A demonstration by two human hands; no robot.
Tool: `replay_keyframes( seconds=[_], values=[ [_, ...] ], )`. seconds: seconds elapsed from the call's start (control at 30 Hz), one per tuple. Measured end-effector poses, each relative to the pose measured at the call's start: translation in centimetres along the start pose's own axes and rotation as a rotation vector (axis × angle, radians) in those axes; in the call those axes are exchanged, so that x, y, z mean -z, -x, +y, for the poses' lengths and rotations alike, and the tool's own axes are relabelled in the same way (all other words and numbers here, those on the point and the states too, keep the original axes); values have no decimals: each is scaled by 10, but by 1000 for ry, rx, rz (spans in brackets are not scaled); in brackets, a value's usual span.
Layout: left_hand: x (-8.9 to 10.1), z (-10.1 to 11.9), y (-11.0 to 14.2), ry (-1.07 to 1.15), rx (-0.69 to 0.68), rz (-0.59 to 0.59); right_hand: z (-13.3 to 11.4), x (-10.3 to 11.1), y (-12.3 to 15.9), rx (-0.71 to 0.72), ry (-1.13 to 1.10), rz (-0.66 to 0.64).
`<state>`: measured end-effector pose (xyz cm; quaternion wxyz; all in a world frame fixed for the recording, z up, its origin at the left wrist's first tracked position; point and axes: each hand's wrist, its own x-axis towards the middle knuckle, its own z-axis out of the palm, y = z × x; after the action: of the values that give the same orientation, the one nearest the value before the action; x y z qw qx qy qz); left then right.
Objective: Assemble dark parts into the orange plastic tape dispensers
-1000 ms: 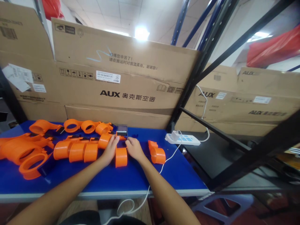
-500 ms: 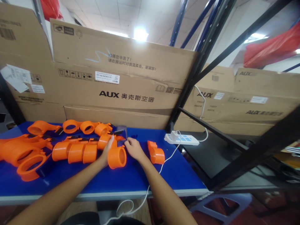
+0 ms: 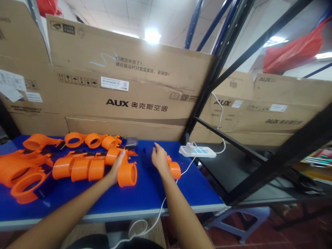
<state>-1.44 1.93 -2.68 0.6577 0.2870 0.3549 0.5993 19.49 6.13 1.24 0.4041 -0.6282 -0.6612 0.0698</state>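
My left hand is closed around an orange tape dispenser, its round hub facing me and its upper end pointing away. Just beyond that end lies a small clear, dark-edged piece. My right hand is off the dispenser, above the blue tabletop, with fingers loosely apart and nothing visible between them. Beside its wrist sits another orange dispenser, partly hidden by the hand. A row of orange dispensers stands left of my left hand. Several more dispensers lie behind them.
At the far left, more orange dispensers are heaped. A white power strip lies at the back right, and its cable runs over the front edge. A cardboard sheet walls the back; a black metal post stands at right.
My right hand has left the end of the held dispenser and moved right, its fingers loosening. The left hand keeps its hold. The view has shifted slightly.
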Motion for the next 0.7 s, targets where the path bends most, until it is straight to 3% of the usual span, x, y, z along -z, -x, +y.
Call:
replay_keyframes(
  seconds=[0.17, 0.37, 0.7],
  values=[
    [-2, 1, 1, 23, 50, 34, 17, 8, -7, -46, 48, -23],
    [1, 0, -2, -17, 5, 40, 31, 11, -13, -42, 62, -54],
    [11, -7, -9, -95, -68, 44, 35, 8, -13, -73, 192, -186]
  ],
)
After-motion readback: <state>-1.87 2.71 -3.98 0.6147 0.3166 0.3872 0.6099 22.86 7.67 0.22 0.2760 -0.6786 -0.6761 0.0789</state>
